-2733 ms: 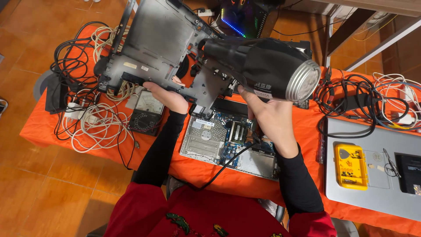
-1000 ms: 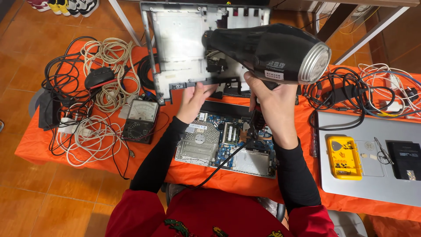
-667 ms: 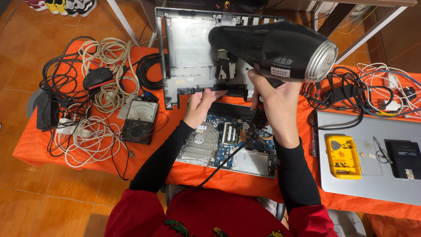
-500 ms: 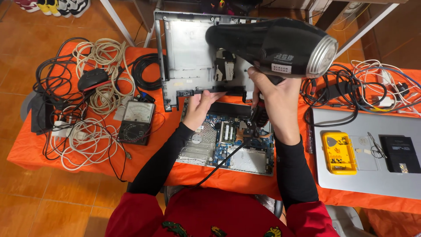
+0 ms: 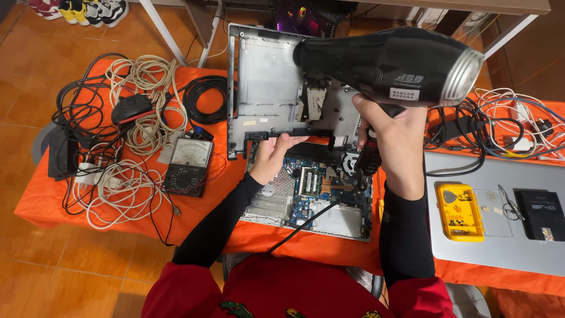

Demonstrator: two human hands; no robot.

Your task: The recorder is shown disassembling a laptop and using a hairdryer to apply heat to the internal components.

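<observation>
Dryer [image 5: 388,65], black, 1 unit: held aloft in the right hand [image 5: 393,132], grip clamped round its handle, fingers wrapped. Long axis runs left to right across the view; chrome end points right, dark end points left, over the grey panel [image 5: 268,76]. Cord [image 5: 312,221] drops from the handle toward the person's lap.

Left hand [image 5: 272,158]: grip closed on the panel's near edge, thumb on top, holding the panel tilted up off the bench [image 5: 35,200]. Panel lies just left of and beneath the dryer's dark end; the left hand is the nearer of the 2 to it, and the right hand stands apart from it.

Beneath both hands: 1 open laptop base [image 5: 306,197], circuit board and memory sticks exposed, flat on the orange bench.

Left of it: 1 analogue meter [image 5: 188,168], 1 mouse [image 5: 132,107], several coils of white and black cable [image 5: 141,88].

Right of it: 1 closed grey laptop [image 5: 500,253] carrying 1 yellow tool case [image 5: 460,212], tweezers [image 5: 507,203] and 1 flat black part [image 5: 540,213]. More tangled cable [image 5: 500,121] behind it.
</observation>
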